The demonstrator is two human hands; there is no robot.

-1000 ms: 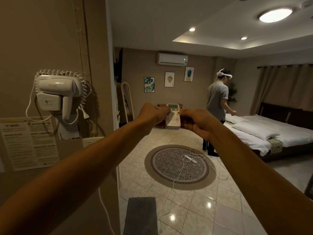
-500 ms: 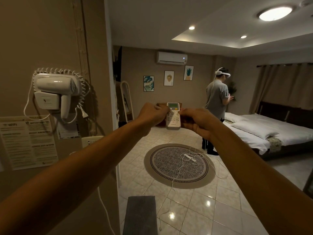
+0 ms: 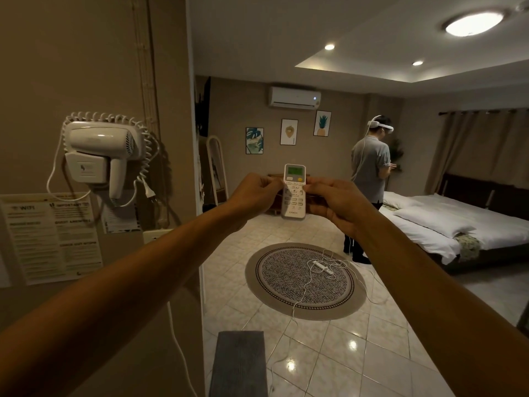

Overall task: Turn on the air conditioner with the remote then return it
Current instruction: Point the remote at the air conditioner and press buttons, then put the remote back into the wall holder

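Observation:
I hold a white remote upright at arm's length, its green screen and yellow button facing me. My left hand grips its left edge and my right hand grips its right edge, thumbs on the button pad. The remote's top points toward the white air conditioner, mounted high on the far wall, where a small light glows at its right end.
A hair dryer and notices hang on the wall at my left. A round rug with a white cable lies on the tiled floor. A person with a headset stands by the bed. A grey mat lies near my feet.
My hands and the remote have stayed nearly still. The person by the bed has straightened up and turned away. A small light now shows on the air conditioner.

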